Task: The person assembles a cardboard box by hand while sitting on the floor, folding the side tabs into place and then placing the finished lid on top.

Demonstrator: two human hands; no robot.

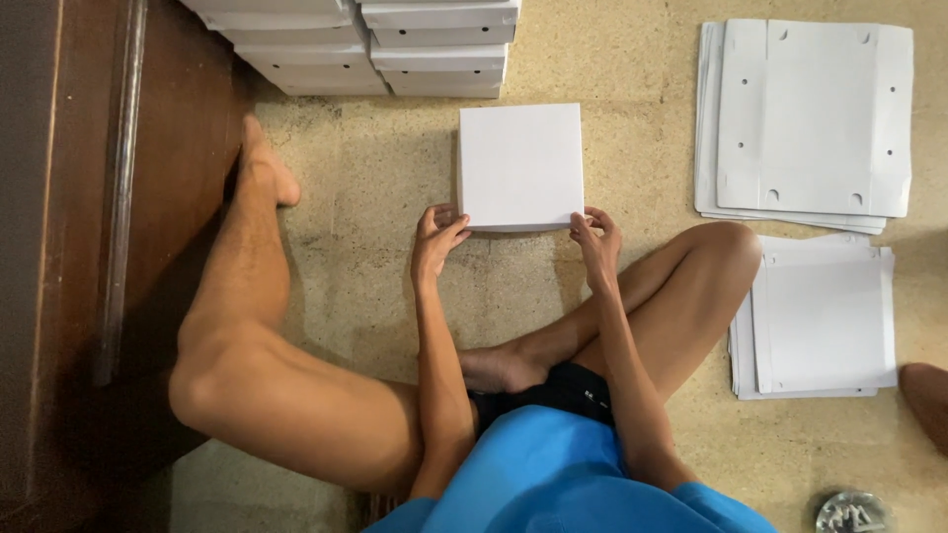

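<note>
A closed white square cardboard box [520,164] rests on the speckled floor in front of me. My left hand [437,239] touches its near left corner with fingers curled against the edge. My right hand [595,237] grips the near right corner in the same way. Both hands press the box's near side from the two corners. I sit on the floor with my left leg stretched out and my right leg folded.
Stacks of finished white boxes [365,44] stand at the far side. Two piles of flat white cardboard blanks lie at the right, one far [805,118], one near [820,316]. Dark wooden furniture [89,247] runs along the left. A small metal object [851,513] lies bottom right.
</note>
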